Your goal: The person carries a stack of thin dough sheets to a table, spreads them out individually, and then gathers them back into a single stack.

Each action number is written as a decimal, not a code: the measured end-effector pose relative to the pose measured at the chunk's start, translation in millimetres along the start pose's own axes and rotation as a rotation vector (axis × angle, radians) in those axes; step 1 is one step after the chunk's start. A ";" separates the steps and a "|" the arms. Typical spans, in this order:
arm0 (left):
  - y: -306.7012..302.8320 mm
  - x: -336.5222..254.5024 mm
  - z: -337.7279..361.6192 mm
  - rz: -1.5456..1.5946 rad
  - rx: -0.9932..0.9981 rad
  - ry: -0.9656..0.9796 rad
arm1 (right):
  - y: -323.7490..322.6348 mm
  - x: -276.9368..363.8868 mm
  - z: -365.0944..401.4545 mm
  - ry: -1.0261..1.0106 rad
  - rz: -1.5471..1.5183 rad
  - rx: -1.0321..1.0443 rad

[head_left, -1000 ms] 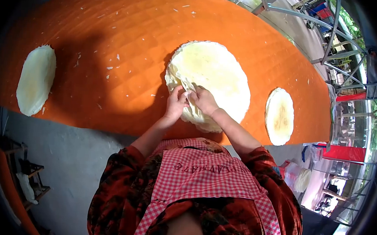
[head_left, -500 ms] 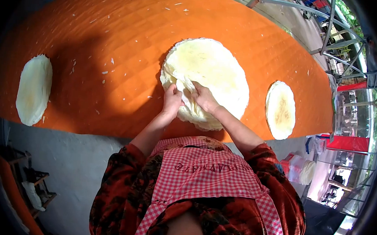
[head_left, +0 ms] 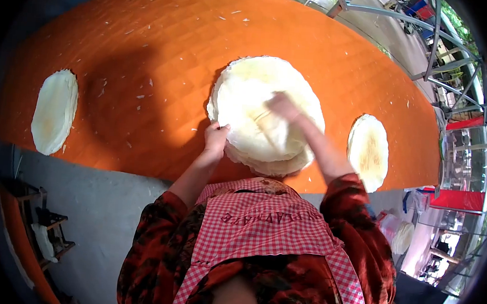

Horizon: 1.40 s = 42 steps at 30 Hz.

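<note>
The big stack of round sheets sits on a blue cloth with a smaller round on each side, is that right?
No, the cloth is orange, not blue. The head view shows the big stack of round sheets on it, with the left round and the right round on each side.

Papery sheets (head_left: 248,90) on quilted cloth
My sheets look matt, dry; the tabletop (head_left: 149,49) cover is soft orange fabric.
</note>
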<state>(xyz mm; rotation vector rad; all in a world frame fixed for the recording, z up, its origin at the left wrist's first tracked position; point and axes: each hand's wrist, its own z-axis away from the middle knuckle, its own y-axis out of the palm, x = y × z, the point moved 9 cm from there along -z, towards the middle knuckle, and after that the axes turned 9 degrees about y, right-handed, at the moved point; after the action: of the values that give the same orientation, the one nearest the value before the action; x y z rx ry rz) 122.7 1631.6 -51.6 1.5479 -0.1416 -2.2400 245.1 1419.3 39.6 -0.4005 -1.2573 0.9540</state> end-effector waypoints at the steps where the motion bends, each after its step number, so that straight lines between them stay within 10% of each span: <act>1: -2.7 -2.0 2.0 -0.022 -0.026 -0.029 | -25.1 -43.4 -28.2 -0.064 -0.036 0.077; 3: -6.2 -2.1 5.0 -0.044 -0.064 -0.066 | -139.8 -70.8 -20.5 0.293 -0.119 -0.103; 5: -8.5 1.4 3.6 -0.046 -0.081 -0.078 | -226.9 -135.6 -49.5 -0.109 -0.451 0.205; 6: -9.6 1.9 -0.2 -0.011 -0.090 -0.038 | -280.6 -138.6 -30.8 0.158 -0.174 -0.036; 10: -7.2 5.4 1.7 0.031 -0.093 0.018 | -414.5 -63.9 0.3 0.052 0.154 -0.251; 16: 4.7 -22.2 21.3 -0.019 -0.084 -0.016 | -324.2 116.2 51.6 -0.279 0.342 -0.453; 24: 14.5 -15.9 20.2 -0.006 0.076 -0.082 | 50.4 94.9 56.3 -0.047 0.392 -0.019; 31: 22.0 -25.5 25.5 0.001 0.136 -0.058 | 76.9 117.5 72.0 0.066 0.652 0.144; 38: 35.2 -49.9 29.5 0.086 0.316 0.114 | 51.7 115.8 78.3 0.202 0.254 -0.032; 41: -34.8 -74.6 4.4 -0.272 -0.131 0.521 | -53.9 -4.3 -5.2 0.062 0.029 -0.116; 42: -55.4 -62.9 -6.1 -0.330 -0.230 0.426 | -105.7 79.7 32.4 0.229 -0.017 -0.087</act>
<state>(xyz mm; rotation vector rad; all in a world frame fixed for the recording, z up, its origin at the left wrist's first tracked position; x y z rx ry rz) 131.7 1707.3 -16.2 1.9806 0.5083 -2.0001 256.4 1413.8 175.3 -0.5510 -1.0939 0.8157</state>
